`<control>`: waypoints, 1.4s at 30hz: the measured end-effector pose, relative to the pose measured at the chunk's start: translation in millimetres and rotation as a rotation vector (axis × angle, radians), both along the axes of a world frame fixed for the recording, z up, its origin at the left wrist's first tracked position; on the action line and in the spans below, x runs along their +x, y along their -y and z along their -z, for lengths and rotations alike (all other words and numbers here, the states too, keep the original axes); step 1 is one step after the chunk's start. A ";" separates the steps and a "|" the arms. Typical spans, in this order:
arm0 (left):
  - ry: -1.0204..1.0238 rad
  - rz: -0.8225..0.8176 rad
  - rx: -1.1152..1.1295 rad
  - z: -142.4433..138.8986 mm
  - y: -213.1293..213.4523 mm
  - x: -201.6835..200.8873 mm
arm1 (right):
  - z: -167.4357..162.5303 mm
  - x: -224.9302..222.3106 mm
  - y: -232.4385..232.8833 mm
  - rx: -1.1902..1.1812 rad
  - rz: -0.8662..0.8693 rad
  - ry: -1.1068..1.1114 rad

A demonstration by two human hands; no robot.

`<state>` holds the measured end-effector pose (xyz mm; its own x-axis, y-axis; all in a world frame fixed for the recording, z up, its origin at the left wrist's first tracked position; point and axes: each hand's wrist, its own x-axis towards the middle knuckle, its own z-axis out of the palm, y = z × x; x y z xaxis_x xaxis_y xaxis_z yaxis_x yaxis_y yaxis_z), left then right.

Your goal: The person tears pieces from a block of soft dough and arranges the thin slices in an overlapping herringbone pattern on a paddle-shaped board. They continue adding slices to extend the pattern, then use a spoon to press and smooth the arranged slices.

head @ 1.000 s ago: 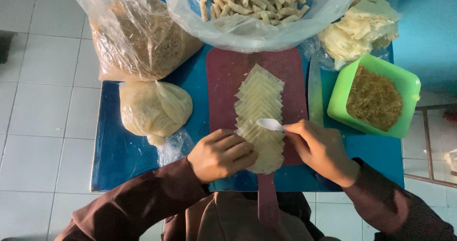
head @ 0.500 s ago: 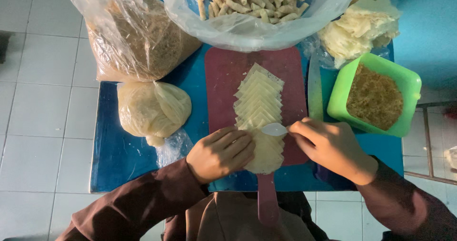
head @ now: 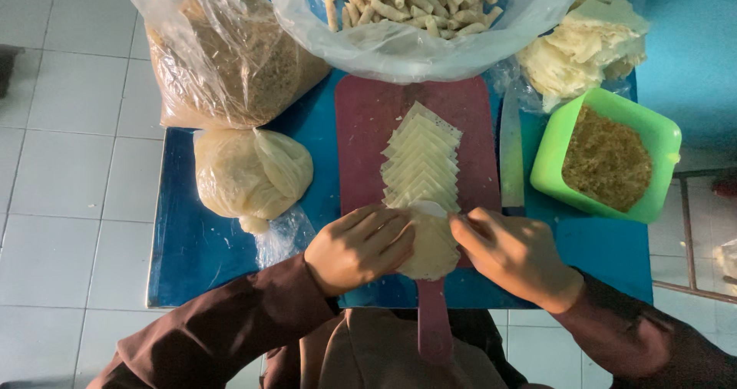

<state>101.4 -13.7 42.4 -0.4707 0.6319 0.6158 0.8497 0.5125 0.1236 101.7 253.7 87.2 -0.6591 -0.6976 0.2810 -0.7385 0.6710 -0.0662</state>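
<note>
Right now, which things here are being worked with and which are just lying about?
In use: left hand and right hand on the nearest pale wrapper sheet; row of wrappers; red cutting board.

Lying about: green tub of crumbs; bag of rolled sticks; knotted bag.

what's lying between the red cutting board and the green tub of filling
In the head view, a knife lies on the blue table between the red cutting board and the green tub, its blade running alongside the board's right edge.
</note>
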 end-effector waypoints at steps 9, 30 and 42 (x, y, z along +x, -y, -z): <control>0.007 -0.004 -0.003 2.8 -0.2 1.0 | 6.7 -9.9 -12.0 0.150 -0.061 -0.213; -0.001 -0.002 0.005 -1.1 1.1 0.0 | 16.9 -17.4 -6.4 -0.309 0.074 0.215; 0.014 -0.013 -0.020 3.5 0.5 2.0 | -15.5 -30.6 -16.2 -0.119 0.143 0.171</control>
<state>103.4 -14.2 38.9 -0.4879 0.6373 0.5965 0.8410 0.5263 0.1255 71.1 270.0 102.6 -0.7937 -0.5625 0.2318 -0.6079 0.7478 -0.2668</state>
